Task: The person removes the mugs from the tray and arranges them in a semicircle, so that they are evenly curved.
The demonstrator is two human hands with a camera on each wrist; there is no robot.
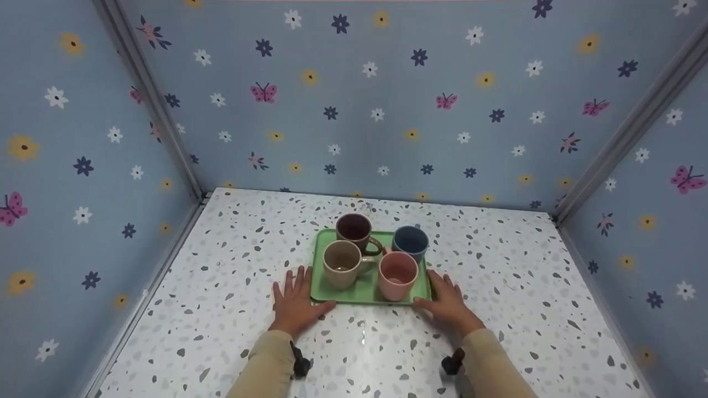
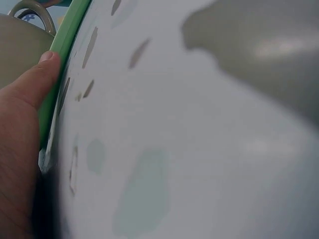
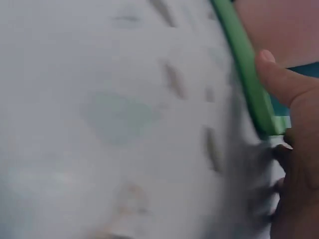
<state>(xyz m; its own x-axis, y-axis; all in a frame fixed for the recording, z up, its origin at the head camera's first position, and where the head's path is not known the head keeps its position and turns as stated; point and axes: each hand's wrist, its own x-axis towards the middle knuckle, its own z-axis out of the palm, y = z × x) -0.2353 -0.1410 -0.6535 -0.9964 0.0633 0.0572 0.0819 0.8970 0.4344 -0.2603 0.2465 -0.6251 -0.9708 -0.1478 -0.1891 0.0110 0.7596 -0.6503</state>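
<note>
A green tray point(image 1: 362, 297) lies on the speckled table and carries several mugs. At its back left stands a dark maroon mug point(image 1: 354, 228), with a blue mug point(image 1: 410, 243) at the back right. A beige mug point(image 1: 341, 271) is at the front left and a pink mug point(image 1: 396, 279) at the front right. My left hand point(image 1: 295, 307) rests beside the tray's left end, fingers spread and straight, its thumb reaching the front rim. At the front right corner, my right hand point(image 1: 448, 307) has its thumb at the rim point(image 3: 246, 69) and its fingers extended along the right side.
Blue panels point(image 1: 365, 121) with flowers and butterflies rise behind the table point(image 1: 232, 232) and on both sides. Grey metal posts point(image 1: 155, 105) join the panels at the corners. A dark strap device point(image 1: 300, 363) sits on each wrist.
</note>
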